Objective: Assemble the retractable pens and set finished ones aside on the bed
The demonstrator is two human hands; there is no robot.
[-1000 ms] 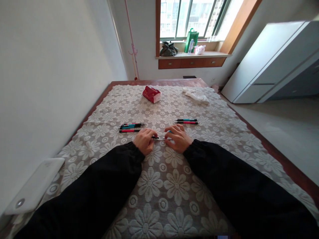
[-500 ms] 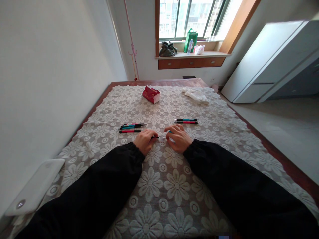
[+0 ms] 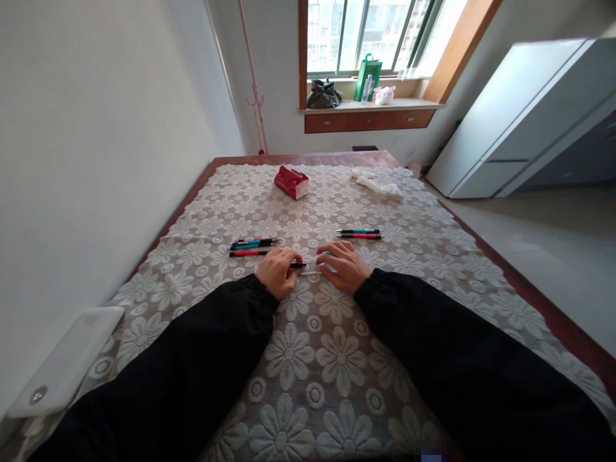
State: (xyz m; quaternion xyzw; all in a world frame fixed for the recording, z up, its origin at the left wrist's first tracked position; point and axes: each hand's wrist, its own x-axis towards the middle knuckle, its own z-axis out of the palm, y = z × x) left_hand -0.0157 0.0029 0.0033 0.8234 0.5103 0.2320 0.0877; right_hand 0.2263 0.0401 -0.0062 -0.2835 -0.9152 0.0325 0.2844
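Observation:
My left hand [image 3: 278, 270] grips a dark pen piece [image 3: 298, 265] whose black tip pokes out to the right. My right hand [image 3: 343, 266] grips a teal pen part [image 3: 326, 253] and a thin white refill [image 3: 310, 273] that runs between the two hands. Both hands rest on the lace flower cloth [image 3: 308, 359] of the table. A small pile of pink, teal and black pens [image 3: 253, 246] lies just left of my left hand. Two more pens [image 3: 360, 234] lie side by side beyond my right hand.
A red tissue pack [image 3: 292, 181] and a crumpled white cloth [image 3: 377, 184] sit at the far end of the table. A white flat device [image 3: 67, 359] lies at the near left edge by the wall. A grey cabinet [image 3: 524, 115] stands to the right, and bags sit on the window sill [image 3: 370, 106].
The hands have stayed in place with only small finger shifts around the pen pieces. The view has drifted slightly.

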